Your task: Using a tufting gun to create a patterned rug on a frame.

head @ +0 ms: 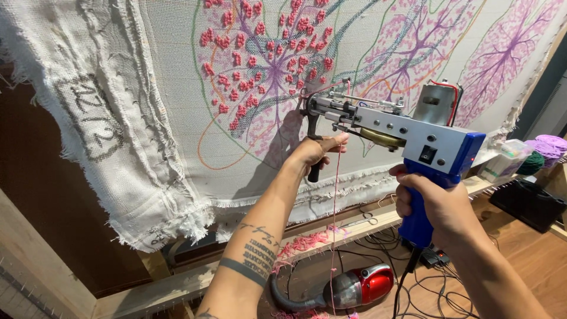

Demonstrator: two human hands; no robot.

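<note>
A blue and silver tufting gun (407, 133) points its needle tip at a stretched white tufting cloth (177, 106) drawn with pink and purple tree patterns. My right hand (434, 204) is wrapped around the gun's blue rear grip. My left hand (316, 150) grips the black front handle under the nose and pinches a strand of pink yarn (335, 236) that hangs down toward the floor. Pink tufted clusters (266, 41) fill part of the left tree shape, just above the needle.
A wooden frame rail (177, 286) runs under the cloth, with pink yarn scraps (307, 242) on it. A red handheld vacuum (360, 286) and tangled black cables (437, 283) lie on the wooden floor. Purple and green yarn balls (543, 150) and a plastic box sit at right.
</note>
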